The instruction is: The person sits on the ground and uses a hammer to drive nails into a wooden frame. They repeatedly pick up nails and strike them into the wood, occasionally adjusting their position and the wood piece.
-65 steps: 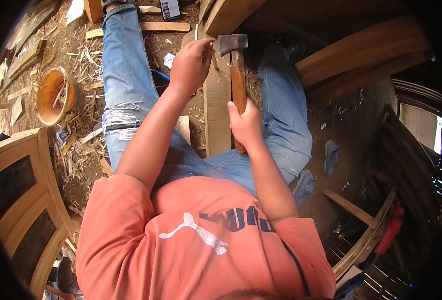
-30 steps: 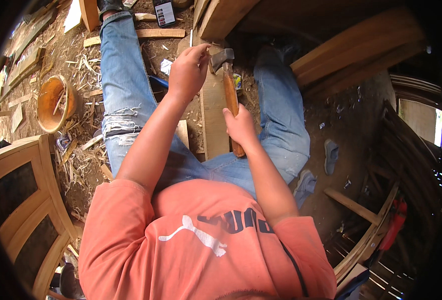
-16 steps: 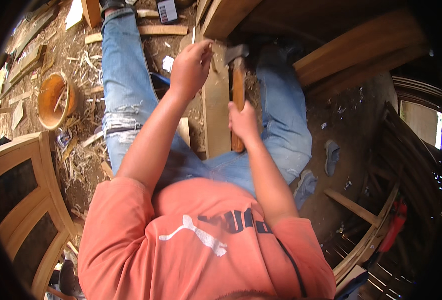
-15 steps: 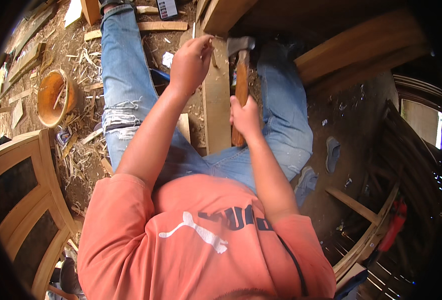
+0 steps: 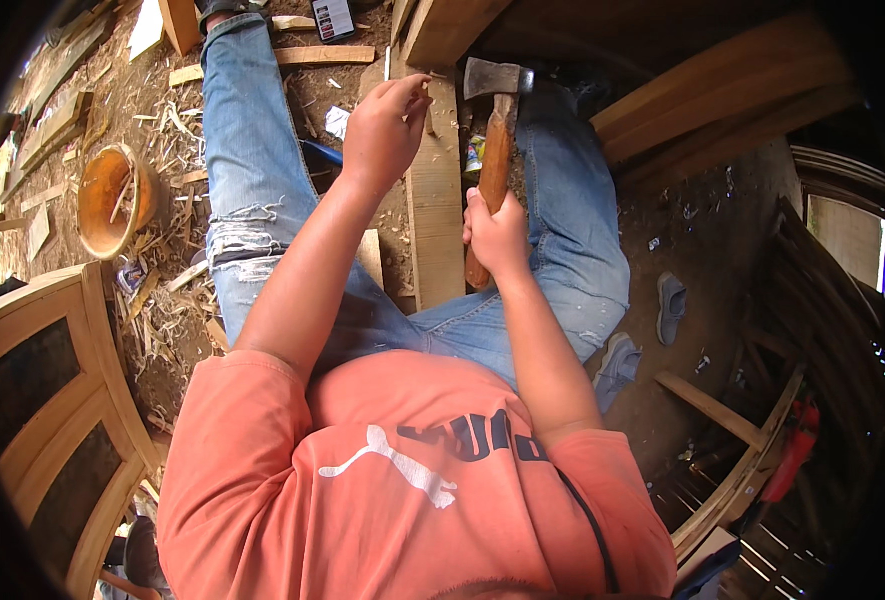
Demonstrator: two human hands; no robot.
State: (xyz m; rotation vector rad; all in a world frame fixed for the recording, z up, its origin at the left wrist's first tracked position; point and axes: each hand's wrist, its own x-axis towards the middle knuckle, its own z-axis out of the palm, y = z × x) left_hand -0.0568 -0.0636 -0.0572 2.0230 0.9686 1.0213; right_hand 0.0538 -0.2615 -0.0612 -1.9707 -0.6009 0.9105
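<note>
In my right hand (image 5: 495,232) is a hatchet (image 5: 498,170), gripped low on its brown wooden handle. Its metal head is raised at the far end, the wider side facing left and a shiny face on the right. My left hand (image 5: 387,130) is closed in a pinch over a long wooden plank (image 5: 434,215) between my legs. Whatever its fingertips hold is too small to make out. A thin brown piece of wood (image 5: 429,122) shows just beside the left fingers, by the plank.
An orange bowl (image 5: 90,205) holding wood scraps stands at left, among shavings. Nearby is a panelled wooden frame (image 5: 92,340). Large timbers (image 5: 722,90) rise at far right; grey sandals (image 5: 670,308) lie right of my leg. A phone (image 5: 332,18) lies at the far edge.
The hatchet head has swung right and slightly farther out, away from my left hand. The left hand stays pinched in nearly the same place.
</note>
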